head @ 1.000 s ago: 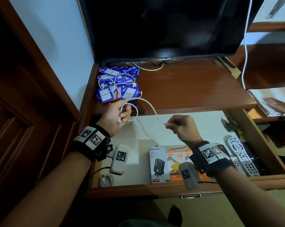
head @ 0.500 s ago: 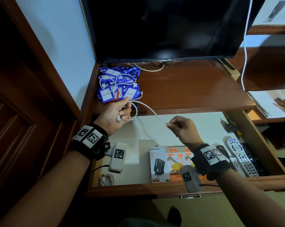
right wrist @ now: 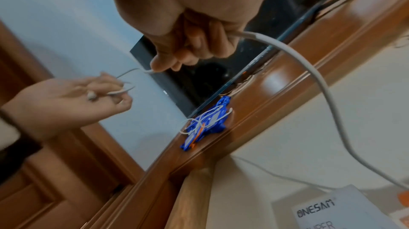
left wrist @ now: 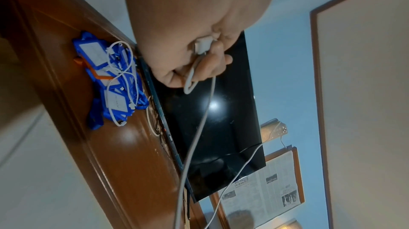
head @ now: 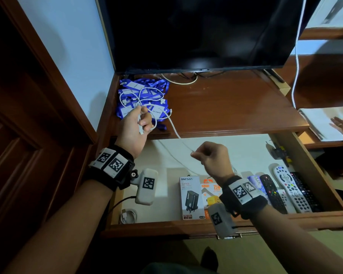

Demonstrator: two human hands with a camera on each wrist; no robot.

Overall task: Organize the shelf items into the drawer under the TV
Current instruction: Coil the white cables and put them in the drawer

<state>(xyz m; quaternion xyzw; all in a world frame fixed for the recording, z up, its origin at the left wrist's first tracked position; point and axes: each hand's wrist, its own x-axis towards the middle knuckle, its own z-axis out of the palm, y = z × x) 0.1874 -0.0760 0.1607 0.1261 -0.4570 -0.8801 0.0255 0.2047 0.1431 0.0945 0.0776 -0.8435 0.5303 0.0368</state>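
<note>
A white charging cable (head: 175, 131) runs between my two hands above the open drawer (head: 225, 222). My left hand (head: 142, 120) grips a small coil of it with the plug (left wrist: 202, 46) against the palm, at the shelf's front edge. My right hand (head: 203, 154) pinches the cable (right wrist: 298, 54) further along, over the drawer's middle; the rest trails down into the drawer. On the shelf (head: 225, 107) under the TV (head: 196, 30) lies a heap of blue lanyards with badge holders (head: 145, 95), with more white cables (left wrist: 120, 75) tangled on top.
The drawer holds a coiled white cable (head: 128, 215) at front left, a ONESAM charger box (head: 191, 196), an orange charger box (head: 212, 191) and several remote controls (head: 289, 188) at right. Another person's hand (head: 342, 124) rests on papers at far right.
My left hand rose from the drawer's edge up onto the shelf front, taking the coil with it. My right hand stayed over the drawer, still pinching the cable.
</note>
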